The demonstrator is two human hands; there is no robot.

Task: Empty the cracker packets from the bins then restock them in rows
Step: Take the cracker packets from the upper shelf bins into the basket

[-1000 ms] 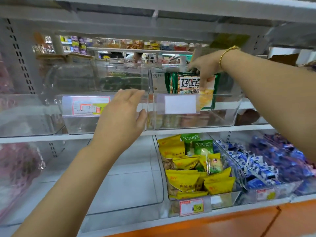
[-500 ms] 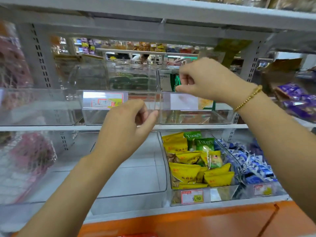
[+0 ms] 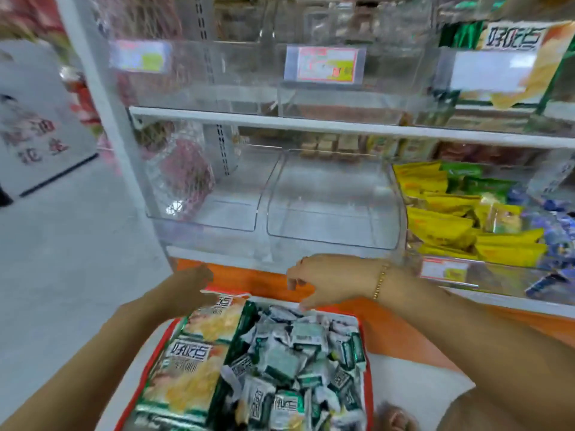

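- Far left, on the floor past the shelf's left edge: one white sign (image 3: 37, 119) with red characters, too blurry to read.
- left hand (image 3: 191, 283) sits at the far left corner of the red-rimmed basket (image 3: 146, 374), right at the top of a pack. It's blurry, so I honestly can't tell if it's gripping anything.
- Left side of the basket: big cracker packs (image 3: 189, 377) lying flat. I count two clear fronts, maybe a third at the near edge.
- Right side of the basket: a heap of small packets (image 3: 289, 362), way too many to count.
- right hand (image 3: 326, 281) hovers over the basket's far edge, fingers loosely bent with nothing in them. One gold bracelet (image 3: 379, 281) on the wrist.
- Lower shelf: two see-through bins (image 3: 333, 219) side by side at the left end, then one bin of yellow packets (image 3: 441, 219), and blue packets (image 3: 557, 225) at the right edge.
- Upper shelf: three labelled bins (image 3: 311, 98) in a row. The right one holds one upright cracker pack (image 3: 513, 38).
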